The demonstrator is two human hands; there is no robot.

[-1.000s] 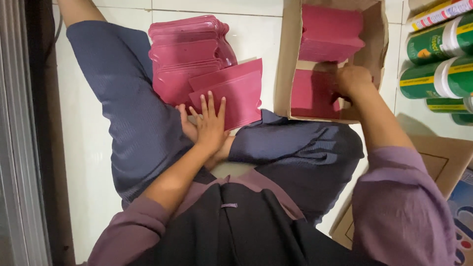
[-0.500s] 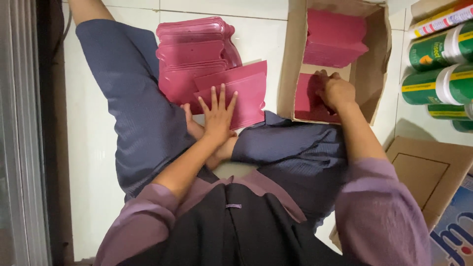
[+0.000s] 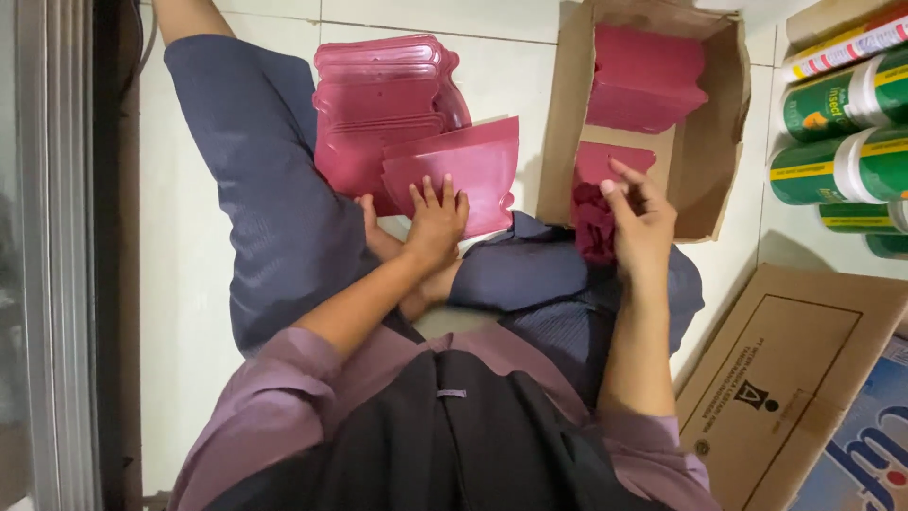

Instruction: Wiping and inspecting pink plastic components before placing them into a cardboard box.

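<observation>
A loose stack of pink plastic pieces is pressed down on the white tiled floor by the left hand, its fingers spread flat and slightly fanned over the top sheet, just beside a taller pile of the same pink pieces. A further small bunch of pink pieces is held at the lip of the open cardboard box by the right hand, the fingertips pinched lightly on its upper edge (how many pieces are caught in that pinch cannot be told). The weak point is judged to be this pinch: with only the edge gripped, the bunch could be fanned apart and pieces dropped onto the lap or back into the box, where more pink pieces are kept. The stack under the left hand appears skewed against the taller pile, so it could be slid out of line if the palm pressure were eased or shifted sideways. The green spray cans lying near the box, and the flat cardboard carton by the right knee, could be knocked by a wide swing of the right elbow.
</observation>
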